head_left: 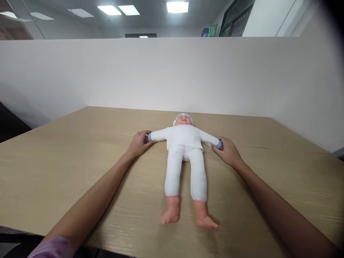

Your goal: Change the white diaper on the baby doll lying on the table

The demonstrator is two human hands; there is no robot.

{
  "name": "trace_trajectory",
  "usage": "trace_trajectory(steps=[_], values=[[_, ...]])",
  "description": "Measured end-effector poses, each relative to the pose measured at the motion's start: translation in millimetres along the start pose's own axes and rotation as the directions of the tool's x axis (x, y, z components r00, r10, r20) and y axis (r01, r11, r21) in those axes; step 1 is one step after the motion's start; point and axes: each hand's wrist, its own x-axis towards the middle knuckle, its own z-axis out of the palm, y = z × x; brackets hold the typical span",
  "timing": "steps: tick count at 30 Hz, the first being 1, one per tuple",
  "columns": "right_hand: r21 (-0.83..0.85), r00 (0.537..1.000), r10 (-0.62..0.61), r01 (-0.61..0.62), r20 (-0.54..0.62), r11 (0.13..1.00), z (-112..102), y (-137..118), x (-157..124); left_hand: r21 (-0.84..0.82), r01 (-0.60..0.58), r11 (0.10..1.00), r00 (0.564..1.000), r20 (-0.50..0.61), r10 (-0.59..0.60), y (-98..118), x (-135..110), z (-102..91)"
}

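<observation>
A baby doll (184, 138) lies on its back on the table, head toward the wall and bare feet toward me. It wears a white long-sleeved top with blue cuffs, white trousers and a white cap with dark lettering on its band. Its arms are stretched out to both sides. My left hand (139, 144) is closed around the doll's hand at the left cuff. At the other cuff, my right hand (228, 151) grips the doll's other hand, thumb toward me. Both small doll hands are mostly hidden by my fingers.
The wooden table (80, 157) reaches back to a low white wall (134, 75). Over the wall's top, ceiling lights (177, 7) and a green package (213, 30) show. A dark object (12, 123) stands past the table's left edge.
</observation>
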Motion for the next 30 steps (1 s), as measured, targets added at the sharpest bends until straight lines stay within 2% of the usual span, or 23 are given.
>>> trace_trajectory(steps=[5, 11, 30], values=[[-0.033, 0.998, -0.011, 0.009, -0.06, 0.999, 10.4, 21.0, 10.4, 0.077, -0.023, 0.997, 0.999, -0.022, 0.025, -11.4, 11.5, 9.4], [-0.045, 0.998, -0.048, 0.046, -0.05, 0.998, 15.3, 32.7, 10.4, 0.096, -0.015, 0.995, 0.999, -0.039, 0.019, -19.8, 27.2, 17.8], [-0.06, 0.998, -0.021, 0.017, -0.066, 0.998, 23.0, 47.4, 11.9, 0.104, 0.019, 0.994, 1.0, -0.007, -0.018, -25.3, 26.1, 19.6]])
